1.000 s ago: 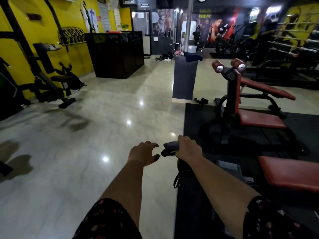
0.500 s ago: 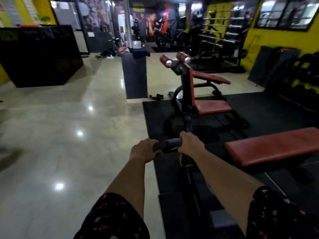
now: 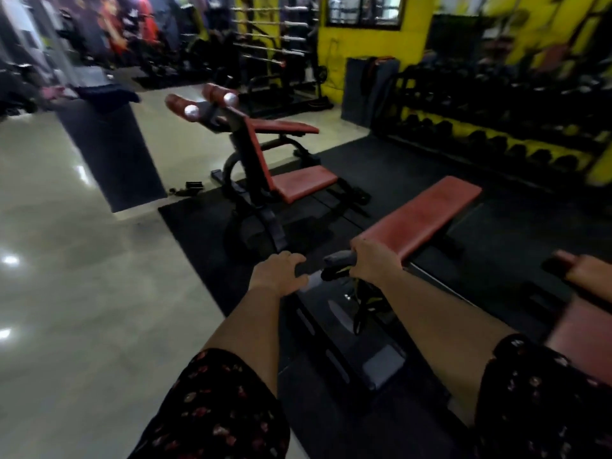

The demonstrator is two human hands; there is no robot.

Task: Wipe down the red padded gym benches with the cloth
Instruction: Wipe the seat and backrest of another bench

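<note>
Sleeves with a dark floral print frame both forearms at the bottom of the view. Beyond them the left hand (image 3: 278, 273) hangs with fingers loosely curled around nothing, just beside the right hand (image 3: 374, 263), which clutches a dark cloth (image 3: 337, 260) (yellow-trimmed straps dangle below it). Directly past the right knuckles lies the near end of a flat red bench (image 3: 420, 220) on the black floor mat (image 3: 381, 167). Farther off stands an angled red bench (image 3: 298, 183) with roller pads, then a dumbbell rack (image 3: 496, 127) against the yellow wall (image 3: 364, 44).
</note>
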